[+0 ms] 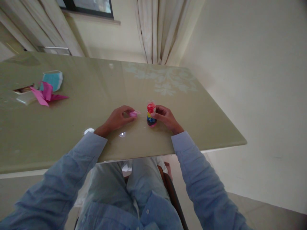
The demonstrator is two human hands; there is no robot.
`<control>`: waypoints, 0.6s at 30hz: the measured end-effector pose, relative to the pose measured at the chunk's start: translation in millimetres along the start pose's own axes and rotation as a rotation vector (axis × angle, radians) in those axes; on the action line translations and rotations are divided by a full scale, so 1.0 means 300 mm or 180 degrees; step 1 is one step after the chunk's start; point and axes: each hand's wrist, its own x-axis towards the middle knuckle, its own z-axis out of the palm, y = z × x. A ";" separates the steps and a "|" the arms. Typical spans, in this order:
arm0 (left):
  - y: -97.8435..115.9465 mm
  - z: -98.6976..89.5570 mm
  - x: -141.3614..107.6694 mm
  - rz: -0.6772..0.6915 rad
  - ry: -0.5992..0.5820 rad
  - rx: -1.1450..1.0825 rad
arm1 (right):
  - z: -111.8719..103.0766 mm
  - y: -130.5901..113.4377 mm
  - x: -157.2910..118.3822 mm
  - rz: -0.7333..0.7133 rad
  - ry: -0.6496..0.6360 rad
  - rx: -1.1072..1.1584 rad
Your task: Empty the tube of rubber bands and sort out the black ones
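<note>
My left hand [120, 117] is closed in a pinch on a small pink cap [133, 114] with a thin pale loop sticking out to its right. To the right of it stands a small bottle [151, 114], upright on the table, with a red, yellow and blue label and a pink base. The thumb and fingers of my right hand [166, 118] grip the bottle from its right side. A short gap separates the cap from the bottle. The fingers behind the bottle are partly hidden.
The glossy table [96, 83] has its right corner near a white wall [259, 95]. At the far left lie a pink folded-paper shape [46, 93], a blue face mask [54, 80] and a clear packet [26, 99]. A curtain [158, 32] hangs behind the table.
</note>
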 end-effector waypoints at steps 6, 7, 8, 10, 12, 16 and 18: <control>0.002 0.004 0.000 -0.0018 -0.0020 -0.0071 | 0.002 -0.003 -0.002 -0.0018 0.0043 -0.0074; 0.003 0.004 0.000 -0.0018 -0.0017 -0.0070 | 0.003 -0.004 -0.003 -0.0013 0.0041 -0.0070; 0.004 0.004 0.000 -0.0021 -0.0016 -0.0060 | 0.003 -0.005 -0.003 -0.0009 0.0038 -0.0064; 0.004 0.003 0.001 -0.0028 -0.0017 -0.0022 | 0.005 -0.007 -0.003 0.0008 0.0031 -0.0065; 0.003 0.002 0.003 -0.0038 -0.0020 0.0010 | 0.006 -0.008 -0.003 0.0022 0.0020 -0.0080; -0.002 0.003 0.004 -0.0054 -0.0007 -0.0003 | 0.007 -0.008 -0.003 0.0005 -0.0021 -0.0064; -0.005 0.004 0.002 -0.0064 -0.0008 -0.0036 | 0.006 -0.009 -0.004 -0.0017 -0.0033 -0.0034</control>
